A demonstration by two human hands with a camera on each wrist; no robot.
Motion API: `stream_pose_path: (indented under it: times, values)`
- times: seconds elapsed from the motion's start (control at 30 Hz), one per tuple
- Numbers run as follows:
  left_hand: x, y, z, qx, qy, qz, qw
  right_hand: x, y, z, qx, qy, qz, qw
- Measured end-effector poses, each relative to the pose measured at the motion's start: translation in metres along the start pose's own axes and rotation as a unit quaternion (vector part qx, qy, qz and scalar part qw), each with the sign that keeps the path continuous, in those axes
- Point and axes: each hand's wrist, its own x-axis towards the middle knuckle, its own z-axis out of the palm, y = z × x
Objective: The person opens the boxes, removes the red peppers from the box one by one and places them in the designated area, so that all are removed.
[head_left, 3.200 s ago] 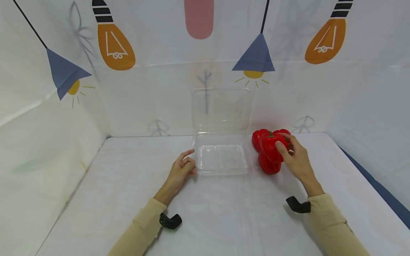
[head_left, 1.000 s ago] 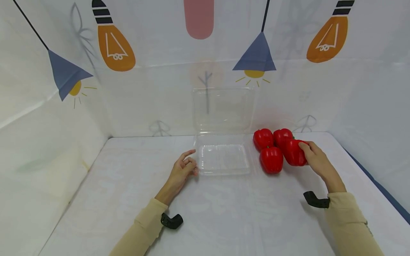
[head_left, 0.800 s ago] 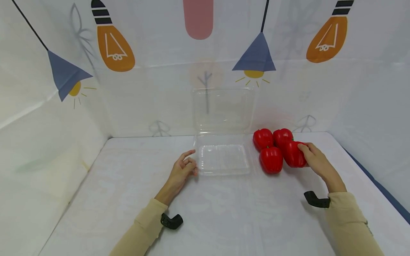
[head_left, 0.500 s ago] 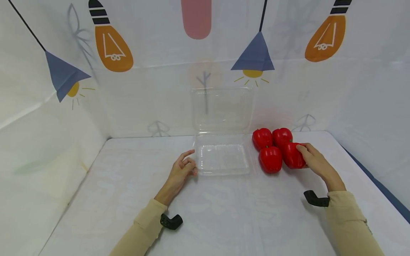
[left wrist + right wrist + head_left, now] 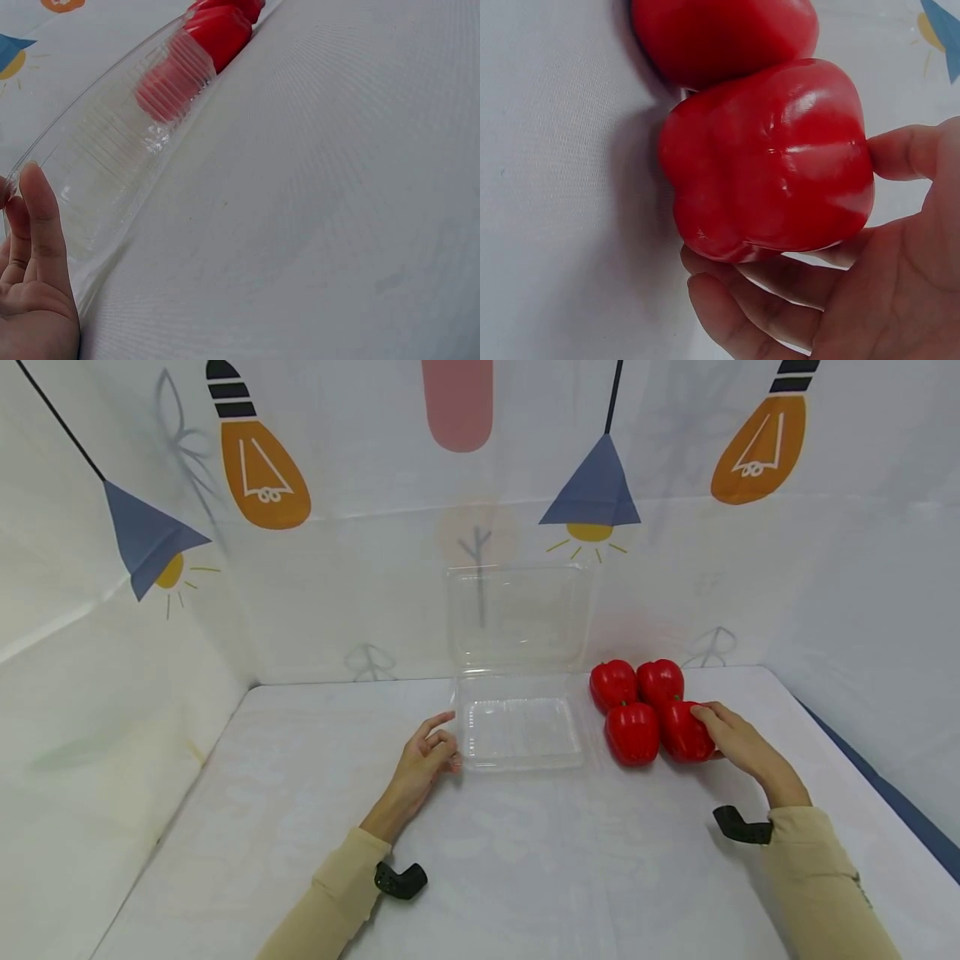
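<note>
My right hand (image 5: 738,747) grips a red bell pepper (image 5: 685,732) low at the table, right of the group. In the right wrist view the thumb is on one side of this bell pepper (image 5: 772,161) and the curled fingers are around the other. Three more red bell peppers stand close by: front left (image 5: 632,735), back left (image 5: 612,686) and back right (image 5: 660,682). My left hand (image 5: 416,772) pinches the left rim of a clear plastic clamshell container (image 5: 521,764). In the left wrist view its fingertips (image 5: 36,180) are at the container rim, partly cut off by the frame.
The container's raised lid (image 5: 517,618) leans toward the printed back curtain (image 5: 360,577). Nothing shows inside its tray. A white-covered table (image 5: 517,868) stretches in front, with curtains along both sides. Black cameras sit at the left wrist (image 5: 401,881) and right wrist (image 5: 742,825).
My right hand first held the bell pepper above the others. It has carried it right and lowered it beside the front left one, turning it more upright. My left hand stays at the container.
</note>
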Motion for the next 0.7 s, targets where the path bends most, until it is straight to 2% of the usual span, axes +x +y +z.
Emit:
stream_pose_path:
  times: [0.3, 0.7]
  values:
    - [-0.0009, 0.0014, 0.0008, 0.001, 0.002, -0.003, 1.0000, 0.0023, 0.0038, 0.0014, -0.011, -0.004, -0.006, 0.9999]
    - [-0.0003, 0.0011, 0.0022, 0.000, 0.003, -0.003, 1.0000, 0.0051, 0.0059, 0.0029, -0.020, -0.005, 0.012, 0.9997]
